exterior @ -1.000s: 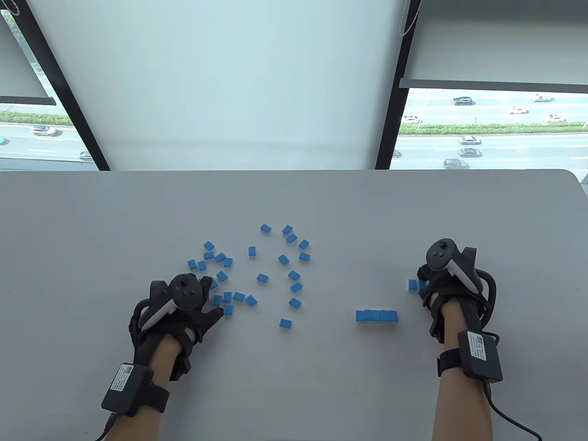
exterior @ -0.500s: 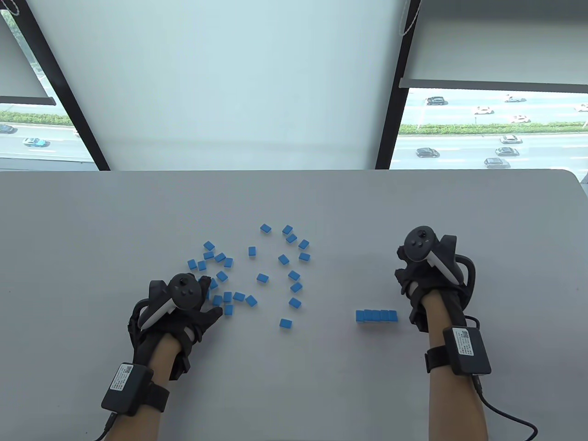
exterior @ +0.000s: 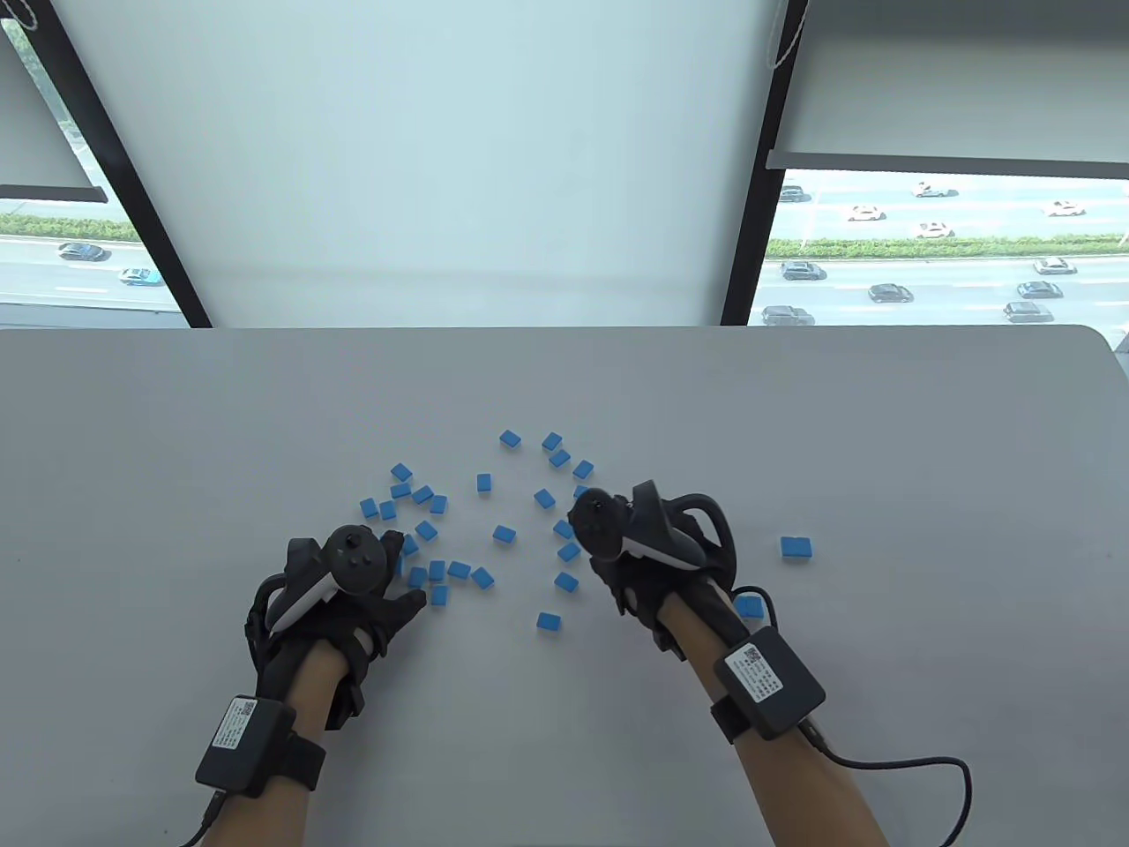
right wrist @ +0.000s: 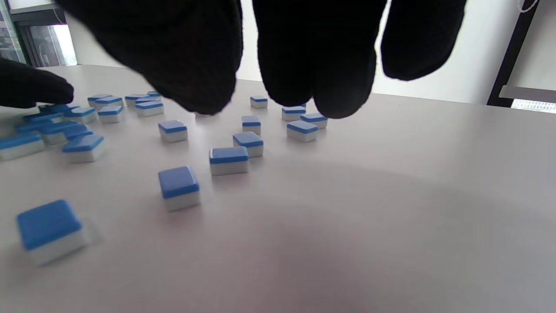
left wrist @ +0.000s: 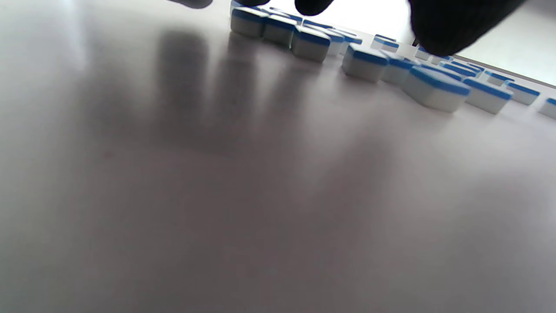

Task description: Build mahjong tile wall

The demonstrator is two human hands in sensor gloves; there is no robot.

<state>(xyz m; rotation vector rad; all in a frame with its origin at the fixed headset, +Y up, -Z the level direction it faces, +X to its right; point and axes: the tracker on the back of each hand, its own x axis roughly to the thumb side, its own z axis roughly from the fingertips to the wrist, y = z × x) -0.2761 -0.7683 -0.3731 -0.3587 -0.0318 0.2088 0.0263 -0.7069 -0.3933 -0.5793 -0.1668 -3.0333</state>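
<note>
Only loose tiles dot the table, none boxed

The left hand lies in the lower left of the table view, palm down, thumb splayed toward the frame's centre, forearm rising from the bottom edge. The right hand sits near the centre, its forearm slanting up and leftward from the lower right. In the right wrist view its fingers hang loosely curled from the top edge, holding nothing. In the left wrist view only dark fingertips show at the top edge.
</note>
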